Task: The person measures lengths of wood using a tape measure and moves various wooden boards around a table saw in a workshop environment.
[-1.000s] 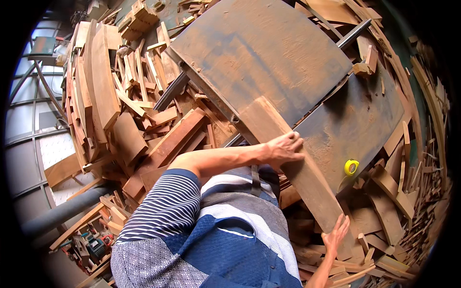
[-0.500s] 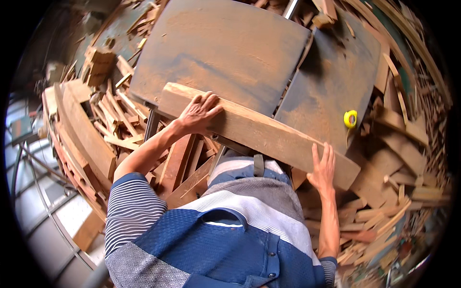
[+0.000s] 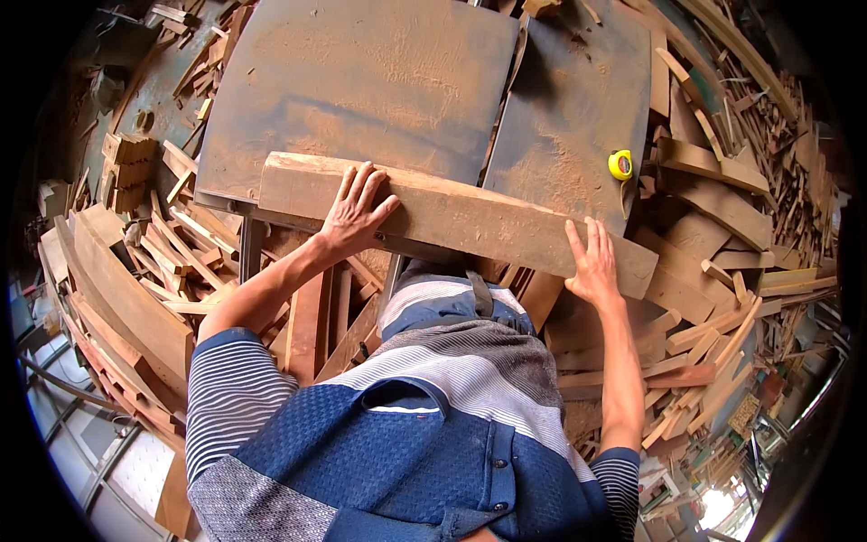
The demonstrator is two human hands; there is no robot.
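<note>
A long, thick wooden beam (image 3: 470,217) lies across the near edge of a sawdust-covered machine table (image 3: 361,81), its right end reaching past the table. My left hand (image 3: 357,212) rests on the beam left of its middle, fingers over the top edge and thumb to the right. Near the right end, my right hand (image 3: 593,262) holds it with the fingertips at the upper edge and the thumb against the near face. The beam's underside is hidden.
A yellow tape measure (image 3: 620,164) sits at the table's right side. A narrow slot (image 3: 495,135) splits the tabletop. Curved boards (image 3: 131,307) and offcuts are stacked on the left. More wood pieces (image 3: 713,208) pile up at the right, and planks (image 3: 312,316) stand below the table.
The whole view has shifted, so the table and tape measure appear farther up and left. The beam looks more level. Both hands keep about the same places on it.
</note>
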